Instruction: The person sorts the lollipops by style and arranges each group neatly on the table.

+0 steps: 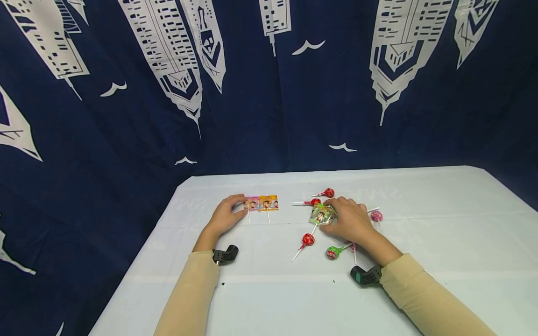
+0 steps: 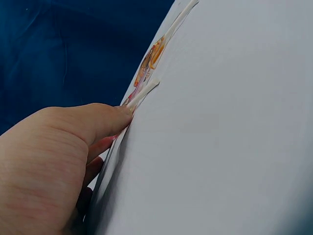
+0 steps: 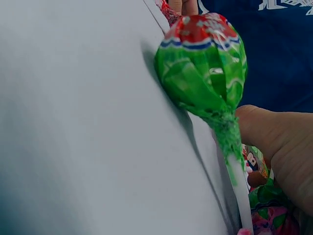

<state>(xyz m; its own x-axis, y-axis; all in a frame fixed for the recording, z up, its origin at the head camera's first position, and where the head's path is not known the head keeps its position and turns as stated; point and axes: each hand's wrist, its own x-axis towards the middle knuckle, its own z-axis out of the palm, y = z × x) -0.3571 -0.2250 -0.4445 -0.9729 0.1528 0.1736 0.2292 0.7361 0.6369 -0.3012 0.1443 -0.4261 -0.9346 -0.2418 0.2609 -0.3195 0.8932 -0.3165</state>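
My left hand (image 1: 227,215) pinches the left edge of a flat pink-wrapped lollipop (image 1: 252,203) lying on the table. In the left wrist view the thumb (image 2: 110,120) presses near its white stick. An orange-wrapped lollipop (image 1: 269,203) lies right beside it, stick pointing the same way. On the right, my right hand (image 1: 350,218) grips a flat green-wrapped lollipop (image 1: 320,214) between thumb and fingers. Close to this hand are a red round lollipop (image 1: 308,239) and a green-and-red round lollipop (image 1: 333,253), which looms large in the right wrist view (image 3: 203,63).
Two more red round lollipops, one at the back (image 1: 329,192) and one by the right fingertips (image 1: 315,202), lie on the white table (image 1: 269,298). A pink round lollipop (image 1: 376,216) rests right of the right hand. Behind the table hangs a dark blue curtain (image 1: 269,126).
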